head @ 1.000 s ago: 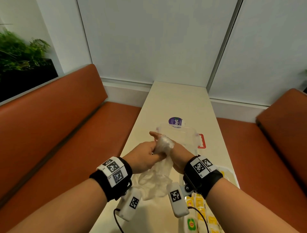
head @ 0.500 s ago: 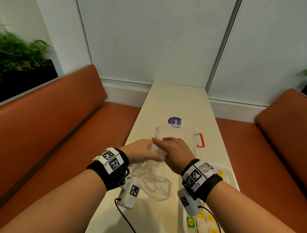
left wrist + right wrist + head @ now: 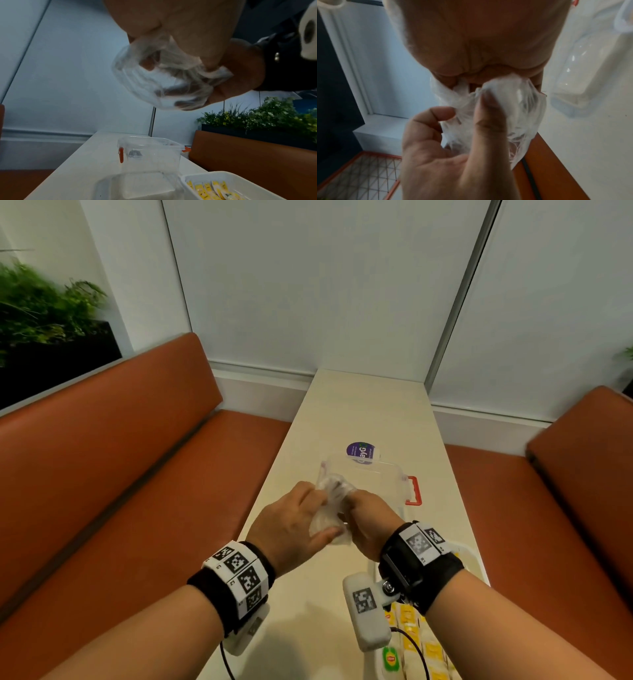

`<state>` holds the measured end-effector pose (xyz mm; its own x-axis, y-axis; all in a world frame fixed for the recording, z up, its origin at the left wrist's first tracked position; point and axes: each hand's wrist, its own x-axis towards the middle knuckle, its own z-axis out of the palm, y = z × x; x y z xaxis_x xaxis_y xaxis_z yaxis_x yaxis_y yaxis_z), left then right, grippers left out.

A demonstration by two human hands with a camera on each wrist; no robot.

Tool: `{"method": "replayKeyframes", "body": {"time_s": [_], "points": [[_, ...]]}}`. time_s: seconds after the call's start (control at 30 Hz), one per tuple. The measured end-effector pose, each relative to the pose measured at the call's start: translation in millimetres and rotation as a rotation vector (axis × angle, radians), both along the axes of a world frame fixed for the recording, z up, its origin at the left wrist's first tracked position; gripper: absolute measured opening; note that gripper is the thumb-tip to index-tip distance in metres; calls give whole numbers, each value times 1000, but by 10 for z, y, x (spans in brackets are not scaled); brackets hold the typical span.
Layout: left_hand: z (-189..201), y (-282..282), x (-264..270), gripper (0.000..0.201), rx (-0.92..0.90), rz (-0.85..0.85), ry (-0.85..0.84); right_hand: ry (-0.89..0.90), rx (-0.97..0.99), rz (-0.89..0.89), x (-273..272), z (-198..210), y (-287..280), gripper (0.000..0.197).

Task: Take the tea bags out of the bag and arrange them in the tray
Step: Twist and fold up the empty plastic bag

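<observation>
- My left hand (image 3: 291,529) and right hand (image 3: 368,522) both clench the crumpled plastic bag (image 3: 330,501) between them, above the table (image 3: 359,412).
- Tea bags (image 3: 416,642) lie in the white tray (image 3: 240,180) below my right wrist; their labels are unreadable.

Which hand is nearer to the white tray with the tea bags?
Right. The right hand holds the crumpled plastic bag just beyond the white tray. The left hand grips the same bag on the side away from the tray.

Pale wall panels (image 3: 325,285) back orange benches (image 3: 102,457) flanking a cream table (image 3: 359,412).
</observation>
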<state>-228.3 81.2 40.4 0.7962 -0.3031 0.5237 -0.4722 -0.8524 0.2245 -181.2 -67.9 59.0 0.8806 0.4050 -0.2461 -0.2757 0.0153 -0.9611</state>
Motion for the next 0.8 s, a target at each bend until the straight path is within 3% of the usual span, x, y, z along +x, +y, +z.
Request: {"method": "replayKeyframes", "body": {"time_s": [0.07,0.2,0.3,0.33,0.4,0.47,0.53,0.6,0.67,0.8], "points": [[25,-21,11,50,69,58,-30,100,57,-8,-33,36,36,33],[52,-28,86,23,22,80,-25,115,41,62,-99,56,76,24],[135,29,143,13,-66,152,173,27,-11,78,-55,40,-1,36],[172,61,161,13,-80,175,283,-50,-45,60,-31,22,-41,52],[243,93,210,14,-19,161,392,-384,-293,59,-5,15,-108,74],[312,54,228,16,-21,126,411,-781,-608,109,3,-21,-127,69],[344,2,229,17,-130,121,397,-920,-737,117,-2,-35,-112,49],[339,2,226,15,-284,120,362,-894,-743,49,14,-66,-118,32],[274,38,208,13,-392,38,264,-759,-655,-52,63,-94,-146,25],[72,-10,82,41,-179,-83,102,-238,-111,-125,53,-41,-141,21]]}}
